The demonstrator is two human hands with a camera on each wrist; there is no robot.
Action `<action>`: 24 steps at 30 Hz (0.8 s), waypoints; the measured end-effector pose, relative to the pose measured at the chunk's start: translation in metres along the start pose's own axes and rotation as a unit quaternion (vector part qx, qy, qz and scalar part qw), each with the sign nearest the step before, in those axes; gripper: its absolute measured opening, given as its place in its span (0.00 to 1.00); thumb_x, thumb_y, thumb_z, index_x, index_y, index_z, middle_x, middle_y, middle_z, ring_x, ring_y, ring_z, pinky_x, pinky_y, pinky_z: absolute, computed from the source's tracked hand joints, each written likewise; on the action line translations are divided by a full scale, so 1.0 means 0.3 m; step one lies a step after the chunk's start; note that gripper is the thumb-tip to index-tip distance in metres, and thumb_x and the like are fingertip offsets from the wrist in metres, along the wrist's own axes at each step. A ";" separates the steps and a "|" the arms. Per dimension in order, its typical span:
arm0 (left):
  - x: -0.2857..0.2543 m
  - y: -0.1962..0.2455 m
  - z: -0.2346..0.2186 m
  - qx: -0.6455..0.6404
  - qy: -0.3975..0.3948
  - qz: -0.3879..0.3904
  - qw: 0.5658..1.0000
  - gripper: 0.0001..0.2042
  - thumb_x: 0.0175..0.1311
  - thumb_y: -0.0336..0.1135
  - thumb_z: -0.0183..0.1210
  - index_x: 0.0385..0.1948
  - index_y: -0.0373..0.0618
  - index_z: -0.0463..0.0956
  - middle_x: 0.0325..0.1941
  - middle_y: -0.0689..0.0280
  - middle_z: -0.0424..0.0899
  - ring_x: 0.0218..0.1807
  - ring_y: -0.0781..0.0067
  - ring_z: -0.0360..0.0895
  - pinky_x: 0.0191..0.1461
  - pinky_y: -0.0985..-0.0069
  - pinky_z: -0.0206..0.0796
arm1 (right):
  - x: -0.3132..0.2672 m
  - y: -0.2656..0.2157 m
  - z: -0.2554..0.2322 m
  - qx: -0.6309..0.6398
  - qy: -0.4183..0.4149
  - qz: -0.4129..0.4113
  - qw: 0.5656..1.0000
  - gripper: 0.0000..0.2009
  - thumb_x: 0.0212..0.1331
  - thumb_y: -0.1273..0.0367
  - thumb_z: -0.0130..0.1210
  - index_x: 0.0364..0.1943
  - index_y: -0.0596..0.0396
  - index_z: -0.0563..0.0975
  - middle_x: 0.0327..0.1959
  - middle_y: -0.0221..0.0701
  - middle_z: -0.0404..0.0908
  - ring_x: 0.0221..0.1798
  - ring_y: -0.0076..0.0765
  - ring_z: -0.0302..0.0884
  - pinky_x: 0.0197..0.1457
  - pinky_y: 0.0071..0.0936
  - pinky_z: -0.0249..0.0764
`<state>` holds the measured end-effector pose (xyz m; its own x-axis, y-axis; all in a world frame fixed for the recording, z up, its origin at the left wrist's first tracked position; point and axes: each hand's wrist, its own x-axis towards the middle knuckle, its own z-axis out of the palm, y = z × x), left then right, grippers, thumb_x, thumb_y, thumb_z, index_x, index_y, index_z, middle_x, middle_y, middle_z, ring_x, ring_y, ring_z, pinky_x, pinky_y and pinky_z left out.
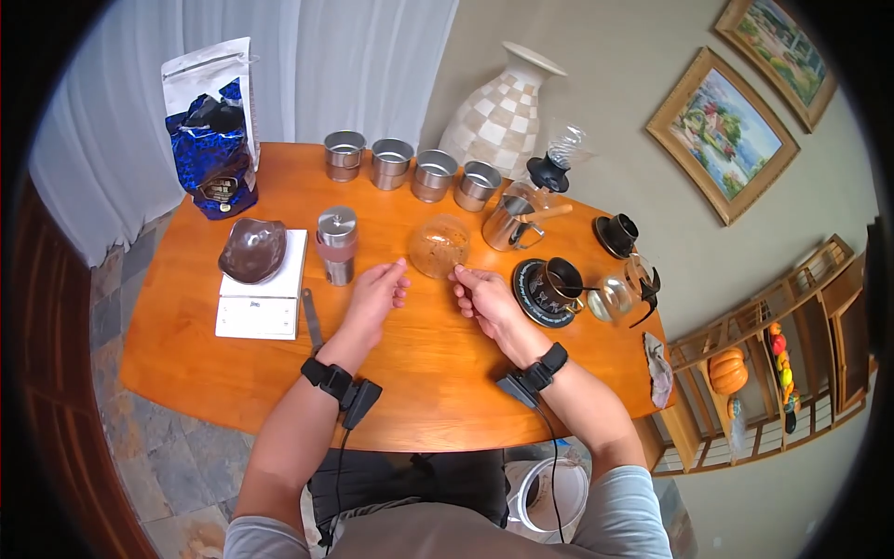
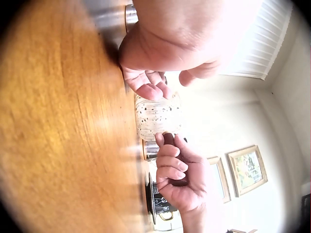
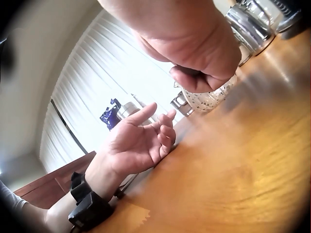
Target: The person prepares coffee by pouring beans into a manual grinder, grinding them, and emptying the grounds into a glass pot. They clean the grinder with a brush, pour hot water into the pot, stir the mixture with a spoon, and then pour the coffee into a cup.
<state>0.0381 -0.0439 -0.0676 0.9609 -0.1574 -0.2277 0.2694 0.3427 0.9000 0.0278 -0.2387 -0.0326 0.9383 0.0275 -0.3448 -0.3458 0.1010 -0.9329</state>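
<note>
Head view showed a glass vessel [image 1: 440, 245], dark specks on it, on the bench [image 1: 414, 396] in front of the row of metal cups [image 1: 432, 188]; the right hand [image 1: 490, 298] had its fingers clamped on a dark brown piece [image 2: 168, 139] beside the vessel, while the left hand [image 1: 374, 295], its fingers loosely bent and apart, was near the vessel's other side; I could not tell whether it touched
</note>
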 end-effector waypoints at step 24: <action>0.002 -0.001 -0.006 0.009 -0.009 0.002 1.000 0.13 0.70 0.45 0.54 0.39 0.45 0.76 0.29 0.73 0.76 0.31 0.83 0.71 0.36 0.84 0.64 | -0.339 0.074 -0.472 -0.004 0.237 -0.097 0.967 0.06 0.63 0.68 0.57 0.40 0.55 0.76 0.29 0.23 0.77 0.28 0.18 0.71 0.30 0.17 0.67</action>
<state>0.0387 -0.0423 -0.0686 0.9607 -0.1721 -0.2179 0.2643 0.3261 0.9076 -0.0766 -0.3801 -0.0331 0.8767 -0.4501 -0.1698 -0.1651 0.0500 -0.9850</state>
